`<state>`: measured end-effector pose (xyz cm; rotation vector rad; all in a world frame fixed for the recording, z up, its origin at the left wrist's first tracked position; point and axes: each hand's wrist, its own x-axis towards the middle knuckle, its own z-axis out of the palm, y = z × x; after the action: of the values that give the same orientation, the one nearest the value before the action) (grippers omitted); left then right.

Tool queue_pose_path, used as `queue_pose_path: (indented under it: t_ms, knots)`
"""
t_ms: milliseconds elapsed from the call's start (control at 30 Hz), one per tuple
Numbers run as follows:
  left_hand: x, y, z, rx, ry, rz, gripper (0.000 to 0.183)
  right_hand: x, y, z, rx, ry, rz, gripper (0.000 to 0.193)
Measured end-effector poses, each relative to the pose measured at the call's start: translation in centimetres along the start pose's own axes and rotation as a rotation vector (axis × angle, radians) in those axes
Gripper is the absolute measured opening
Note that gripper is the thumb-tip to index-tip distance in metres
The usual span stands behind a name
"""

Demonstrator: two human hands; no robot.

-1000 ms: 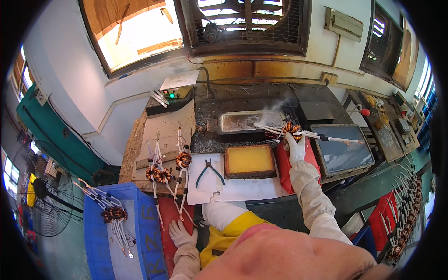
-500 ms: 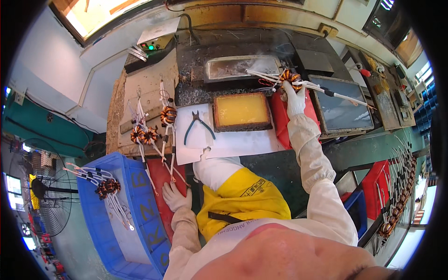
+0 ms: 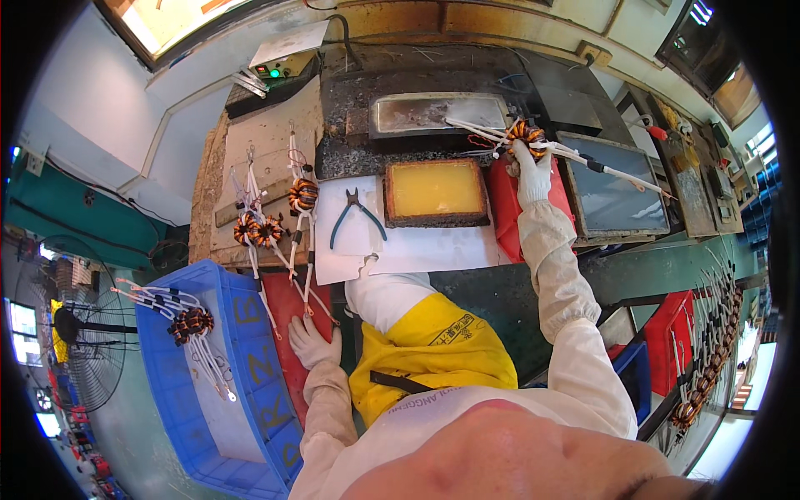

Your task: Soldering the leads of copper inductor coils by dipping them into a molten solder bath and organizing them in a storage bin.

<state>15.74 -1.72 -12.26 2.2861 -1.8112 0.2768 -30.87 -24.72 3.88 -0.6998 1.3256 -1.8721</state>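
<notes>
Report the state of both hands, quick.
Left hand: open, resting flat on the red mat, holding nothing.
Right hand: closed on the orange copper-wound toroid coil with white leads, near the grey metal trough.

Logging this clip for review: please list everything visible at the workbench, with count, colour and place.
held coil: one, orange and black with white leads, over the trough in the right hand
metal trough: one, grey, back centre of the bench
yellow tray: one, dark-framed, bench centre
pliers: one, blue-green handles, on white paper left of the tray
bench coils: about three, orange and black, on the wooden board at left
blue crate: one, lower left, beside the bench
crate coil: at least one, with white leads, on the crate's left rim
glass panel: one, dark, right of the tray
control box: one, green light lit, back left
left hand: white glove, flat on a red sheet by the crate
right hand: white glove, fingers closed on the held coil
</notes>
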Motion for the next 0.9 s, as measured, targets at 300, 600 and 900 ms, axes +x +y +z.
queue_pose_path:
  t_ms: [300,600,900]
  knots:
    - [0.2,0.0,0.2,-0.005,-0.002,-0.009,0.082,0.3,0.0,-0.2,0.140,-0.030,0.041,0.030]
    - [0.1,-0.1,0.2,-0.004,0.013,0.001,0.081,0.3,0.0,-0.7,0.191,-0.029,0.041,0.035]
    - [0.1,-0.1,0.2,0.001,0.009,0.014,0.081,1.8,1.1,-2.2,0.417,-0.002,0.011,0.030]
